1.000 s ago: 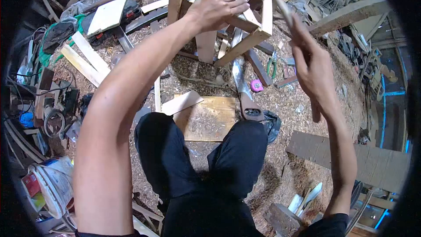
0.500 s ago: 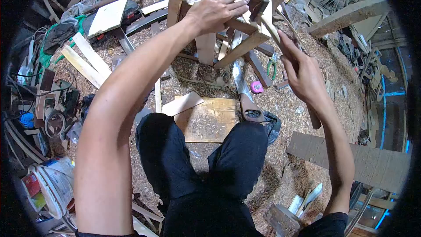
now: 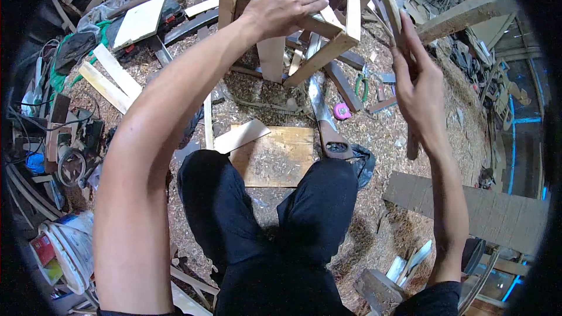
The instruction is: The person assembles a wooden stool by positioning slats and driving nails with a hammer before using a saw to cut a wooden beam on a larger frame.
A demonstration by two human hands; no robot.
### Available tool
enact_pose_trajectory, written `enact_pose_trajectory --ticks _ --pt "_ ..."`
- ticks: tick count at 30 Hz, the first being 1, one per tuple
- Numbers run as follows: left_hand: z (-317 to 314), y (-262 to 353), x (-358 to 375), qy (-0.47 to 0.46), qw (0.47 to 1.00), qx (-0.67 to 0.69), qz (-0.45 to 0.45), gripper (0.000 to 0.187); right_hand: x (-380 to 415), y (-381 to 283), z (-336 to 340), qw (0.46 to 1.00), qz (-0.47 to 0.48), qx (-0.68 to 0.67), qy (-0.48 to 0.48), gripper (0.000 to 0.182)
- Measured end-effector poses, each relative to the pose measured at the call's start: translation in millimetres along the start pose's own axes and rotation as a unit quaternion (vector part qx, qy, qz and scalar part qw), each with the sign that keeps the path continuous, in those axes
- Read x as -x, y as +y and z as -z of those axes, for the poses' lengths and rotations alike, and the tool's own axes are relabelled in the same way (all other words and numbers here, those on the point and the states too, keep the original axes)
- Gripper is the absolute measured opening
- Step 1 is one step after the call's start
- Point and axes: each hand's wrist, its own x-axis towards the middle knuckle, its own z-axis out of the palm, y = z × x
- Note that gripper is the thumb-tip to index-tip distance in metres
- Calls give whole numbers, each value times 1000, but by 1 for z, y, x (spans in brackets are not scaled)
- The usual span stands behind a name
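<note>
At the top middle stands a wooden frame (image 3: 319, 65) of joined pale slats, perhaps a stool, cut off by the view's top edge. Across its near rail my left hand (image 3: 287, 9) lies flat with its fingers stretched out; the thumb is hidden. My right hand (image 3: 418, 79) is closed around the wooden handle of a hammer (image 3: 389, 6), to the right of the frame. The hammer's dark head is raised near the top edge, apart from the wood, and the handle's butt shows below my wrist.
Between my knees and the frame lie a board (image 3: 278, 158), a handsaw (image 3: 328, 123), a pink tape measure (image 3: 342, 111) and green-handled pliers (image 3: 362, 89). Wood shavings cover the floor. A wide plank (image 3: 468, 210) is at right, loose slats (image 3: 111, 79) at left.
My right hand has lifted the hammer up and to the right, away from the frame's corner. My left hand stays on the frame. The view has shifted slightly.
</note>
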Motion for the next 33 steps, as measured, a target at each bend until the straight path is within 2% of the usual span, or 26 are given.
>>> enact_pose_trajectory --ticks 1,2,4,6,7,8,10,12,14,15,19,20,22,25,26,28,29,30,32,33 --pt "1 -1 -1 -2 1000 -22 -2 66 -1 24 -16 990 136 2 45 54" --pt "4 -2 -2 -5 999 -44 -3 67 -2 43 -18 986 108 102 -81 54" --pt "9 1 -5 -12 1000 -16 7 69 -2 30 -10 986 46 106 -124 55" --pt "9 -2 -2 -30 999 -26 5 69 1 13 -3 989 29 104 -103 56" --pt "2 -3 -3 3 997 -79 -7 68 3 10 -1 991 7 106 -83 58" --pt "-4 -3 -3 3 997 -77 -6 68 4 14 -3 991 5 108 -84 58" --pt "-6 -3 -2 28 999 -22 16 67 6 27 -11 979 186 27 79 62" --pt "-3 -3 -2 31 997 -69 3 65 11 37 -15 969 230 48 70 66" --pt "7 -5 -3 -18 1000 24 -1 58 20 49 -24 960 259 101 21 66" --pt "5 -4 -1 44 996 75 24 60 21 47 -32 953 292 71 38 64" --pt "-1 -6 -3 61 995 82 7 60 24 50 -42 972 230 10 51 62" --pt "-1 -5 -1 68 996 60 -2 60 18 56 -49 955 286 10 74 63" --pt "7 -12 -5 74 986 147 -24 56 14 73 -51 969 227 91 -20 65" --pt "3 -14 -6 61 988 144 -15 61 15 75 -50 978 189 90 13 66" --pt "1 -12 -4 55 988 147 -13 63 18 73 -50 978 187 88 11 66" --pt "6 -13 -5 42 988 145 -18 67 21 71 -47 968 241 43 56 65" --pt "11 -13 -4 28 989 140 -22 70 20 70 -47 966 254 29 33 79" --pt "11 -10 -3 29 990 139 -24 70 15 81 -52 979 195 48 -19 78" --pt "2 0 -2 44 994 95 27 59 11 82 -49 983 161 81 -29 73" --pt "-3 -2 0 29 998 46 20 78 9 76 -45 983 166 81 -22 73"
